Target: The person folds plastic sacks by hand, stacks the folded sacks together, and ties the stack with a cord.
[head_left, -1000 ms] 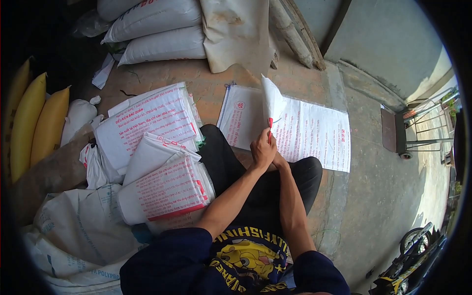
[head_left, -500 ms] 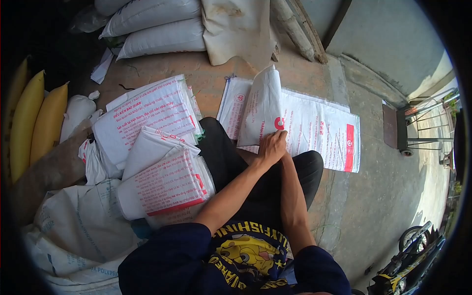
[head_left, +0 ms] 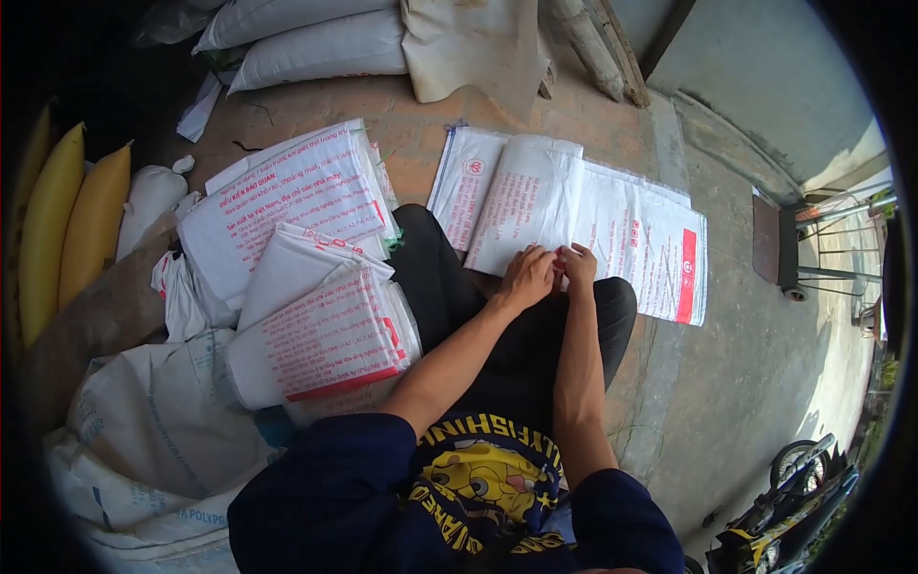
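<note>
In front of my crossed legs lies a white printed sack (head_left: 526, 196), its left part folded over in a flap. My left hand (head_left: 528, 277) has its fingers closed on the near edge of that flap. Close beside it, my right hand (head_left: 578, 268) pinches the same edge, thumb and fingertips together. Under the flap, more flat sacks (head_left: 660, 253) with red print and a red band stretch to the right. The fingertips partly cover the fold's lower corner.
To my left are a pile of printed sacks (head_left: 277, 210), a folded bundle (head_left: 330, 335) and a large open white bag (head_left: 163, 430). Filled white sacks (head_left: 325, 53) are stacked at the back, yellow ones (head_left: 96, 210) stand far left. A motorbike (head_left: 794, 507) is at lower right.
The flap, which stood raised, now lies lower and flatter to the right. My right hand, mostly behind the left before, has come out to its right and up.
</note>
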`<state>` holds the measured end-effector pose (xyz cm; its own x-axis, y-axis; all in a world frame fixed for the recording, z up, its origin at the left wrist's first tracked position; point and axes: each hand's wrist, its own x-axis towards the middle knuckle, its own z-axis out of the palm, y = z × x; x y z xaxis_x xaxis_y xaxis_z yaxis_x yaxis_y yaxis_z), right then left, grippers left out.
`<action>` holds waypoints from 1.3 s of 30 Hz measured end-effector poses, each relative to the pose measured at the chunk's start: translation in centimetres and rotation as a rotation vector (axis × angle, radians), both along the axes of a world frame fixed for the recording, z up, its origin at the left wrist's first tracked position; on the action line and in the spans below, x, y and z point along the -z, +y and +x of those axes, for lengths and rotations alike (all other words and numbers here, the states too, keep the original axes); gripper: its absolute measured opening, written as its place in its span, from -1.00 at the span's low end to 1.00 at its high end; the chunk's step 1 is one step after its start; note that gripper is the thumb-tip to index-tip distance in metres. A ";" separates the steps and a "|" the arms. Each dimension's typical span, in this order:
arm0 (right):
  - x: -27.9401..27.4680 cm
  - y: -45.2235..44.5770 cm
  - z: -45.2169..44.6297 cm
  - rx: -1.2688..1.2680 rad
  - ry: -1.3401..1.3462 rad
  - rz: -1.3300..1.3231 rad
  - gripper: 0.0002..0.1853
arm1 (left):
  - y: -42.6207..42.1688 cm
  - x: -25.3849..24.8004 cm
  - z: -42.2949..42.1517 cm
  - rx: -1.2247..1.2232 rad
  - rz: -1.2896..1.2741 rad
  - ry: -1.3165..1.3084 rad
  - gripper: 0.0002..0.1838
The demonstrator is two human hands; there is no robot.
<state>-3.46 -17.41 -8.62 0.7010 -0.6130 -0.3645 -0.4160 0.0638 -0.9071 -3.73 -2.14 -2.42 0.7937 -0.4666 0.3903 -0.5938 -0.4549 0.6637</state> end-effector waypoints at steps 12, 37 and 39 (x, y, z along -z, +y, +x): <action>-4.0 4.7 -0.9 -0.153 0.048 -0.923 -0.43 | 2.7 1.9 2.6 -0.635 0.436 0.573 -0.23; 1.6 3.1 0.2 -0.445 0.187 -0.774 -0.61 | 3.7 -3.6 4.5 -0.877 -0.108 0.362 -0.79; 0.8 2.9 1.1 -0.663 0.167 -0.314 -0.50 | 3.6 -5.1 4.7 -0.871 -0.217 0.164 -0.85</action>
